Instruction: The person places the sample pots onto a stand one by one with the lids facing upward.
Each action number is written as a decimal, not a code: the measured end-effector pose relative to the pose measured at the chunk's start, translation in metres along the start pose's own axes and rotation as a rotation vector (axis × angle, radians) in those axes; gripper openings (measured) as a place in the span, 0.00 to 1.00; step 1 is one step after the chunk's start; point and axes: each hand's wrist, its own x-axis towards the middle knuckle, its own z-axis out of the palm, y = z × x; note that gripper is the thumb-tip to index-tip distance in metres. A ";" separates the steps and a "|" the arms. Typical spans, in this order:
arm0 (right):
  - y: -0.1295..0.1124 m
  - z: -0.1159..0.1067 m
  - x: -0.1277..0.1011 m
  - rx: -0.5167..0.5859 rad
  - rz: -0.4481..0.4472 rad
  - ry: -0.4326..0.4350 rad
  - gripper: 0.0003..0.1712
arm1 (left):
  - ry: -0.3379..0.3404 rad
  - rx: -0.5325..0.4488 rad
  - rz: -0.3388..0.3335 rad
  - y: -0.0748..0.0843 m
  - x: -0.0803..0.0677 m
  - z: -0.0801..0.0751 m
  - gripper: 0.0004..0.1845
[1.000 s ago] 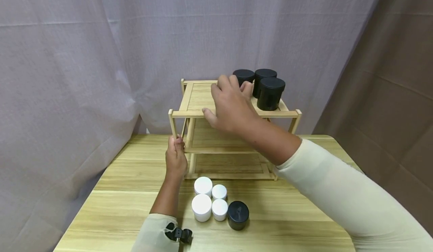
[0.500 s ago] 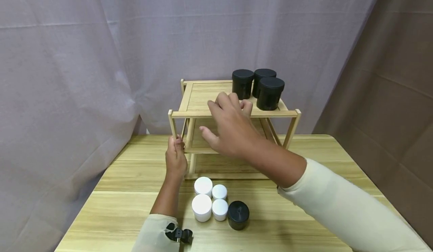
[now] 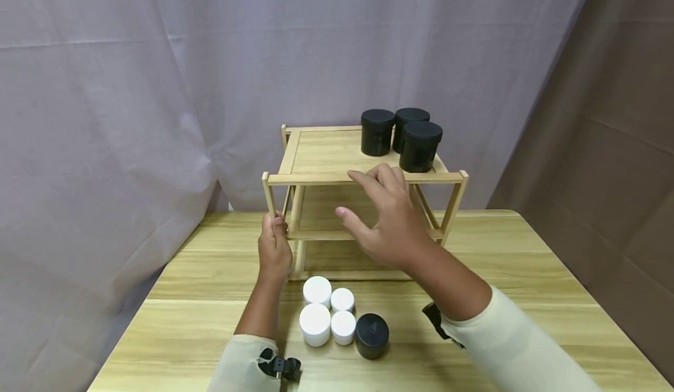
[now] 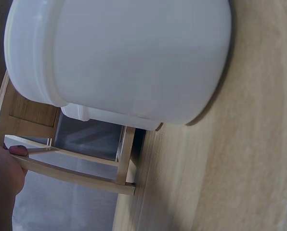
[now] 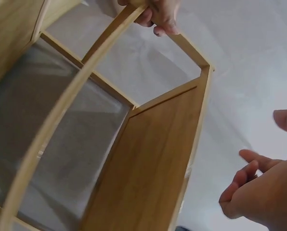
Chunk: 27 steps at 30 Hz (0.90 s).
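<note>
Wooden rack point(image 3: 321, 178) stood mid-table, front-left post gripped by left hand point(image 3: 274, 246), fingers curled round it. Right hand point(image 3: 392, 225) held raised before rack, fingers loosely spread, nothing held. Three black cylindrical jars point(image 3: 402, 134) seen on slatted top shelf, far right.

Black jars point(image 3: 401, 133) top a pale wooden rack point(image 3: 321, 152); white jars point(image 3: 326, 309) below.

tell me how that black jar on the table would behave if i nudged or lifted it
The black jar looks squat with a flat base, so it would probably slide rather than tip. Its round wall suggests it could roll if knocked onto its side. It looks like light plastic; whether it holds anything cannot be seen. The white jars beside it may get bumped.
</note>
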 end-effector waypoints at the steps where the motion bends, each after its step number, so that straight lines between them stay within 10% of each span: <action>1: 0.002 0.000 -0.003 0.026 -0.011 0.016 0.35 | 0.002 0.000 0.003 0.000 0.000 0.000 0.22; 14: 0.025 -0.003 -0.043 0.228 -0.013 -0.003 0.33 | -0.007 0.008 -0.007 0.001 0.002 0.002 0.23; 27: 0.034 -0.005 -0.078 0.223 0.120 -0.235 0.35 | 0.004 0.014 0.012 -0.002 0.002 0.000 0.29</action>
